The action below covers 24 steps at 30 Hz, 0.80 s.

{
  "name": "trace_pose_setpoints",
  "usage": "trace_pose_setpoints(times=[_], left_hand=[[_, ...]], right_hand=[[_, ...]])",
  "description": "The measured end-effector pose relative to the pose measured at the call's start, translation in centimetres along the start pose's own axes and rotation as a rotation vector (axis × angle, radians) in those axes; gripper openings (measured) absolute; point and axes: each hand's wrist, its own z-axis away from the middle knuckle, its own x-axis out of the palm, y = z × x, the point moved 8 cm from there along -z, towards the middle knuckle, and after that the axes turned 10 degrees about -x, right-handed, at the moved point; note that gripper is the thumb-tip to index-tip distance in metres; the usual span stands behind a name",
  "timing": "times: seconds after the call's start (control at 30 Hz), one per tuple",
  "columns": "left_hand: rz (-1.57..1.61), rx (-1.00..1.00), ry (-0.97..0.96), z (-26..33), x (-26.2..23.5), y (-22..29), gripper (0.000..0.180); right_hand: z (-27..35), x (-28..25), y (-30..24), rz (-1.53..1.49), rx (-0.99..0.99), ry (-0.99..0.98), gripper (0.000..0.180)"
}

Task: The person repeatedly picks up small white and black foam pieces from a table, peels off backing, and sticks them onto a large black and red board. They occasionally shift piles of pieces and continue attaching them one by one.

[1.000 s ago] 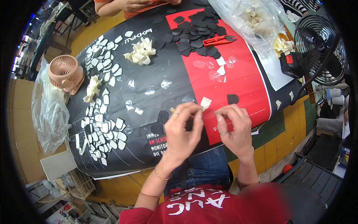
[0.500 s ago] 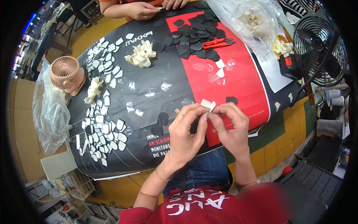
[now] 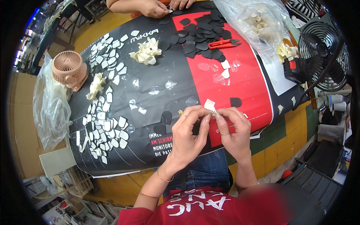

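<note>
Cream piece (image 3: 210,104) between pinched fingers (image 3: 197,111)

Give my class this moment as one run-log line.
Left hand: pinching cream piece | Right hand: touching same piece | Nearby: lone black piece | Beyond: red-handled snips by black pile

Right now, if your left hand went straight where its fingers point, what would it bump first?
Past the small cream piece at its fingertips, the left hand points rightward, so it would probably meet the fingers of the right hand first, though depth there is hard to judge.
</note>
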Motion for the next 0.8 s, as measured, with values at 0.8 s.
trace_pose_setpoints(times=[0.8], left_hand=[[-0.451,0.783,0.07,6.3,-5.7,1.2,0.021]], right_hand=[[2.2,1.9,0.7,-0.613,0.252,-0.049,0.042]])
